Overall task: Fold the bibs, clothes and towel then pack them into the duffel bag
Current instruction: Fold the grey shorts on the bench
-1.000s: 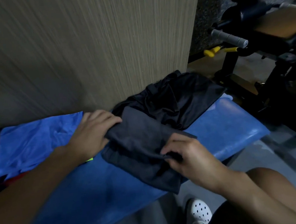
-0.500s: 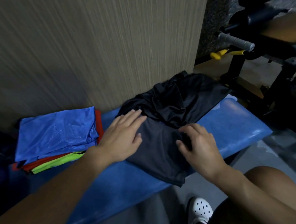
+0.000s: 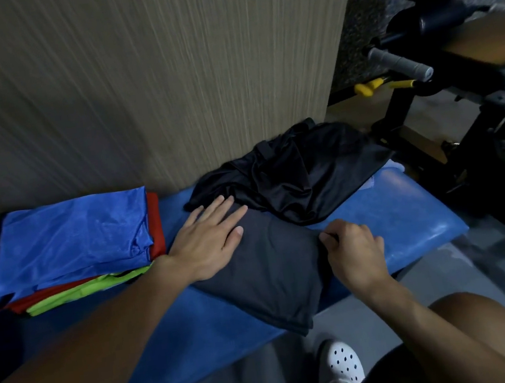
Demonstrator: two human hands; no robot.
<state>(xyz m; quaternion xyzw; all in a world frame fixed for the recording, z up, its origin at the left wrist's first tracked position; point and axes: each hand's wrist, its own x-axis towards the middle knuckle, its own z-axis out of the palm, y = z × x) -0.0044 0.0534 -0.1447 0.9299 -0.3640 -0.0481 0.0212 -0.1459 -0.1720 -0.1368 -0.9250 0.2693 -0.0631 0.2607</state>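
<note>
I am seeing the folded bibs [image 3: 71, 241] lying stacked left of the grey garment [image 3: 274, 272] on the blue table [image 3: 409, 222]; the left hand [image 3: 206, 242] is pressing flat on the garment's left part, fingers straight; the right hand [image 3: 355, 248] is pinching the garment's right edge, fingers curled; crumpled black clothes [image 3: 301, 178] are lying just behind the garment, touching it.

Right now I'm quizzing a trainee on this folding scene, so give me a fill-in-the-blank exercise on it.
The top bib in the folded stack is ____.
The right hand pinches the dark grey garment, while the left hand lies ____ on it.
The perforated shoe on the floor is ____.
Missing: blue; flat; white.
</note>
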